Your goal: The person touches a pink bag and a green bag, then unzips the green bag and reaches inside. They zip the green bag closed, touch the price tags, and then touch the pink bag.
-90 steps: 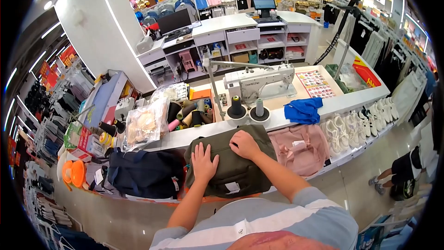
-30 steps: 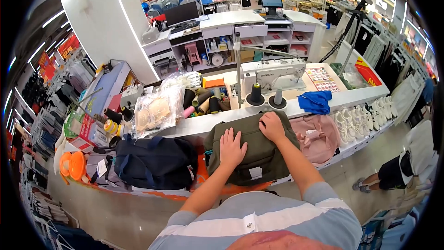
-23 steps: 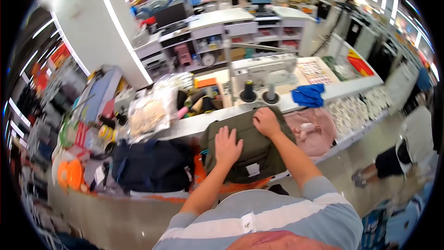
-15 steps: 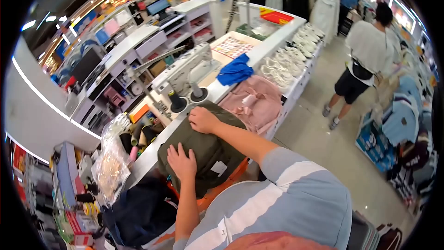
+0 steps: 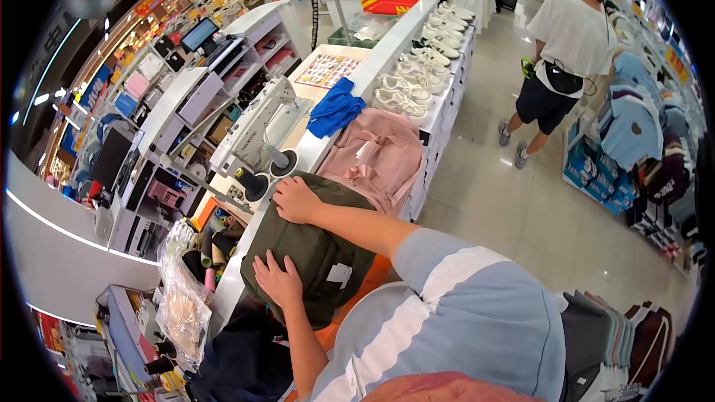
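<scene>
An olive-green backpack (image 5: pixel 313 249) leans against the white counter (image 5: pixel 231 286) in front of me. My left hand (image 5: pixel 277 281) lies flat on its lower part with the fingers spread. My right hand (image 5: pixel 295 201) rests closed on the top of the backpack, by the counter edge; whether it pinches a zipper or the fabric is hidden. A white tag (image 5: pixel 339 275) hangs on the backpack's front. A pink backpack (image 5: pixel 376 158) stands just to its right, and a dark navy bag (image 5: pixel 242 361) to its left.
A white sewing machine (image 5: pixel 257 125) and two thread cones (image 5: pixel 262 167) stand on the counter behind the backpack, with a blue cloth (image 5: pixel 334 109) and rows of white sneakers (image 5: pixel 417 78) further along. A person in a white shirt (image 5: pixel 562 52) stands in the aisle at right.
My head has turned to the right, so the counter now runs diagonally and the aisle with the standing person is in view. Both hands stay on the green backpack in the same places.
</scene>
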The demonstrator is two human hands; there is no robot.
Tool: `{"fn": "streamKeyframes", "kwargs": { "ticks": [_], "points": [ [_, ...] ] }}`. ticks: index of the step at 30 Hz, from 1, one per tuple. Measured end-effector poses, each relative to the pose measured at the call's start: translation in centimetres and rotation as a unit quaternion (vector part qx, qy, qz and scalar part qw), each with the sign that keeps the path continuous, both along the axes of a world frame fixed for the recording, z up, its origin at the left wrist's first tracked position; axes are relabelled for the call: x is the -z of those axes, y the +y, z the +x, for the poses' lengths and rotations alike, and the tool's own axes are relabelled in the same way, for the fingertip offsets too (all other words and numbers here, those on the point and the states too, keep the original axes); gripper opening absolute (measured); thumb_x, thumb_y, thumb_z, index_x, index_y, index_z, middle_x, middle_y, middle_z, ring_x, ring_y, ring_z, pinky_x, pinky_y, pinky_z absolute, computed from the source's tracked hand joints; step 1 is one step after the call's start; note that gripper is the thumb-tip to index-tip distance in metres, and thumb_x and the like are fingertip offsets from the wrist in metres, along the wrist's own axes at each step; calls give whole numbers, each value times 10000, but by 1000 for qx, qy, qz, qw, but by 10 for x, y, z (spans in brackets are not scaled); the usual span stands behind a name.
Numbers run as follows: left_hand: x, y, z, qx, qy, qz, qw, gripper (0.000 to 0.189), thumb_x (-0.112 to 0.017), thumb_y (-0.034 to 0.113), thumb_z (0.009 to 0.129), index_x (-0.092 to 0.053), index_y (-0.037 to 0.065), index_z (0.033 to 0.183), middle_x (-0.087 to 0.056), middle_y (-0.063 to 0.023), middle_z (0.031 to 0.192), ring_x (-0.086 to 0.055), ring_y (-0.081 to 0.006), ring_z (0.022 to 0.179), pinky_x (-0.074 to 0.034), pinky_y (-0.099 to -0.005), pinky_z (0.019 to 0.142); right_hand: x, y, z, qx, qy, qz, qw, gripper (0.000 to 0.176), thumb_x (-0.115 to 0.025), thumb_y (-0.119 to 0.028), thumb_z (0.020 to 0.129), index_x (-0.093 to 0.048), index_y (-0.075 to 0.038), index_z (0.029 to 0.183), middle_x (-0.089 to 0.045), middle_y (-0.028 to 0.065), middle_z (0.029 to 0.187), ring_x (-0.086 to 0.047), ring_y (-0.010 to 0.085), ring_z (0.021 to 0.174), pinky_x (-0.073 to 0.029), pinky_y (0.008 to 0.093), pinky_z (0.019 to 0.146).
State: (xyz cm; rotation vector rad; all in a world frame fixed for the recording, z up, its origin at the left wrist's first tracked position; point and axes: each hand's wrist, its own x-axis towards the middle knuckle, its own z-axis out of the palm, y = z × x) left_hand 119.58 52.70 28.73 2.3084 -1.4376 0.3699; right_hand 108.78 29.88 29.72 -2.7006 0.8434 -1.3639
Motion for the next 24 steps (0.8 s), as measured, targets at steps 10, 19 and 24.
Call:
{"fn": "streamKeyframes", "kwargs": {
  "ticks": [10,19,24],
  "points": [
    [5,-1,6,6,-13,6,1000,573,-668,397,1060,-637,44,1510,-509,-300,1621,-469,-472,1507,-376,-548,1248,1,0,3,16,6,63,998,220,-786,-269,805,-742,-87,922,-642,98,1096,-597,311,1113,-519,439,813],
    [1,0,0,-2,-11,11,1000,565,-677,379,1052,-637,54,1513,-502,-278,1638,-459,-466,1518,-369,-560,1252,7,-5,5,-23,-5,21,1000,191,-776,-254,816,-721,-98,911,-630,79,1046,-604,303,1104,-506,435,863],
    [6,-2,1,14,-23,-5,1000,582,-712,364,1013,-647,39,1491,-522,-299,1611,-475,-493,1487,-380,-572,1229,3,-4,2,-35,-7,43,998,182,-754,-267,814,-733,-95,869,-657,94,1025,-625,317,1097,-505,457,876]
  ]
}}
